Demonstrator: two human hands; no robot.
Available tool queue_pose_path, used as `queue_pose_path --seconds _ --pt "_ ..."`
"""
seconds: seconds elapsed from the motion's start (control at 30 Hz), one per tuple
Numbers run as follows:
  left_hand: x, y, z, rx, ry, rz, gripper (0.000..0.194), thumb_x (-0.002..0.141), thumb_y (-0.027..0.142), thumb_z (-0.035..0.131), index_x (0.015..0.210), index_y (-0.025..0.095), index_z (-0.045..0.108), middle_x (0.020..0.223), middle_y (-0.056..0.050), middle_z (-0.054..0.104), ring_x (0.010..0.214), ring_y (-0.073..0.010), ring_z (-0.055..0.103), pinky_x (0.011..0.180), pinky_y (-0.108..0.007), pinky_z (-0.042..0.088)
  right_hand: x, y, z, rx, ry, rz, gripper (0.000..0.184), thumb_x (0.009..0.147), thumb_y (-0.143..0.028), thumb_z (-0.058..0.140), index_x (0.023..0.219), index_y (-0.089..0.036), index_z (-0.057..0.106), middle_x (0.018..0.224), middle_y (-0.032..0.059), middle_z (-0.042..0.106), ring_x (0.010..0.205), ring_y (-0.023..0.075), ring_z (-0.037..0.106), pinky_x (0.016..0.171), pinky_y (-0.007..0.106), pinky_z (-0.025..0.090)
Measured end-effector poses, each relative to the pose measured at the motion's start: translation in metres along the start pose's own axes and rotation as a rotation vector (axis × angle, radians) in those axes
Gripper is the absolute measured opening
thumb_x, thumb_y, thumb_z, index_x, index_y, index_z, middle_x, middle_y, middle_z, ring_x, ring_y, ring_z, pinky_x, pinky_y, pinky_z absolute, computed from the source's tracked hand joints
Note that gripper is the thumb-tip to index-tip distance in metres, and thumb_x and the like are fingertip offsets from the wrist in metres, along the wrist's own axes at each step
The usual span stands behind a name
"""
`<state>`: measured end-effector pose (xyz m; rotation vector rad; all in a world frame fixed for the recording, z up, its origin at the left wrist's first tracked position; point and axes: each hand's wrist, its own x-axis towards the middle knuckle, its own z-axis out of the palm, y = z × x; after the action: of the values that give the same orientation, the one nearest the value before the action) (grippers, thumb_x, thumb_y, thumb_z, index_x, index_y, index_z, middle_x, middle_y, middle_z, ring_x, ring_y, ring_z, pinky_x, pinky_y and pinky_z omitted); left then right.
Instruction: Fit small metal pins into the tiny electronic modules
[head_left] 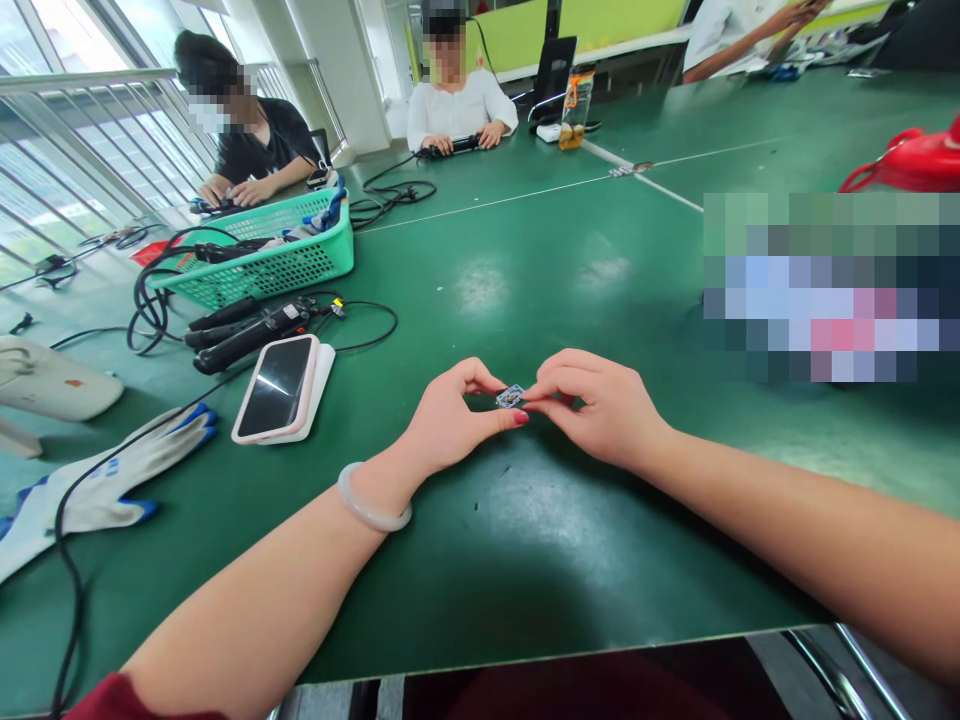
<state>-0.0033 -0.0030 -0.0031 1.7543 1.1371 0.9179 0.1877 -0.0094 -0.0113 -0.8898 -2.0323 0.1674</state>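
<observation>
A small, flat rectangular piece (510, 397), bluish-grey with a fine pattern like a tiny circuit board, is held between my two hands above the green table (600, 560). My left hand (459, 412) pinches it by the left and lower edges, thumb below and index finger above. From the other side, my right hand (600, 400) has its thumb and fingertips closed at the piece's right edge. The fingertips cover parts of its rim, so its exact kind is unclear. A pale bangle (371, 505) circles my left wrist.
A phone (279, 388) on a white slab, black corded tools (251, 330) and a blue-and-white glove (120, 470) lie left. Behind them stands a green basket (277, 265) with cables. Co-workers sit across the table, near a drink bottle (576, 110). A red object (919, 160) is at right.
</observation>
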Motion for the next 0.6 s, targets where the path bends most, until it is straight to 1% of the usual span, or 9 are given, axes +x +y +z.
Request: queue_pose_path --seconds 0.1,0.23,0.3,0.33,0.4,0.5,0.6 --pt "-0.001 0.002 0.001 -0.062 -0.029 -0.010 0.035 0.059 0.033 0.081 0.076 0.016 0.055 0.083 -0.003 0.065 0.082 -0.0152 0.059 0.083 -0.034 0.045 -0.001 -0.002 0.000 -0.022 0.021 -0.032 0.011 0.079 -0.013 0.062 0.073 -0.020 0.067 0.075 -0.0005 0.065 0.065 0.0094 0.059 0.058 0.020 0.047" --pt "-0.001 0.006 0.001 -0.228 -0.075 -0.081 0.033 0.059 0.028 0.080 0.076 0.015 0.054 0.084 -0.003 0.066 0.079 -0.0140 0.060 0.077 -0.031 0.047 -0.001 -0.003 -0.002 -0.035 0.058 -0.084 0.012 0.081 -0.014 0.061 0.077 -0.020 0.070 0.078 0.0007 0.067 0.068 0.0099 0.061 0.061 0.020 0.048" --pt "0.000 0.006 0.000 -0.287 -0.066 -0.115 0.033 0.059 0.026 0.080 0.075 0.015 0.054 0.081 -0.003 0.067 0.075 -0.0127 0.060 0.073 -0.029 0.047 0.000 -0.001 -0.003 -0.031 0.045 -0.075 0.013 0.082 -0.015 0.061 0.083 -0.021 0.072 0.081 0.0010 0.068 0.069 0.0102 0.062 0.063 0.021 0.049" --pt "0.001 0.006 0.000 -0.308 -0.055 -0.129 0.032 0.059 0.025 0.080 0.075 0.015 0.053 0.079 -0.002 0.067 0.073 -0.0120 0.060 0.071 -0.028 0.047 0.001 0.000 -0.004 -0.031 0.026 -0.048 0.014 0.082 -0.016 0.061 0.087 -0.022 0.072 0.084 0.0012 0.068 0.069 0.0105 0.062 0.064 0.021 0.049" --pt "0.002 0.004 0.000 -0.334 -0.025 -0.149 0.032 0.059 0.024 0.079 0.074 0.015 0.052 0.076 -0.001 0.067 0.068 -0.0105 0.059 0.067 -0.026 0.046 0.001 0.004 -0.005 -0.035 -0.038 0.044 0.017 0.082 -0.018 0.061 0.094 -0.023 0.072 0.088 0.0015 0.069 0.069 0.0113 0.061 0.064 0.023 0.049" --pt "0.004 0.000 0.000 -0.319 0.018 -0.163 0.033 0.059 0.022 0.079 0.075 0.016 0.051 0.075 0.000 0.067 0.065 -0.0089 0.057 0.065 -0.025 0.044 0.001 0.008 -0.004 -0.044 -0.187 0.170 0.018 0.082 -0.019 0.060 0.096 -0.023 0.072 0.088 0.0015 0.068 0.071 0.0128 0.061 0.067 0.025 0.049" --pt "0.005 -0.003 0.000 -0.282 0.022 -0.167 0.034 0.058 0.022 0.079 0.076 0.016 0.051 0.077 0.000 0.067 0.067 -0.0090 0.057 0.067 -0.026 0.044 0.000 0.011 0.001 -0.055 -0.355 0.220 0.018 0.082 -0.023 0.061 0.097 -0.024 0.070 0.091 0.0014 0.067 0.078 0.0147 0.062 0.072 0.028 0.048"
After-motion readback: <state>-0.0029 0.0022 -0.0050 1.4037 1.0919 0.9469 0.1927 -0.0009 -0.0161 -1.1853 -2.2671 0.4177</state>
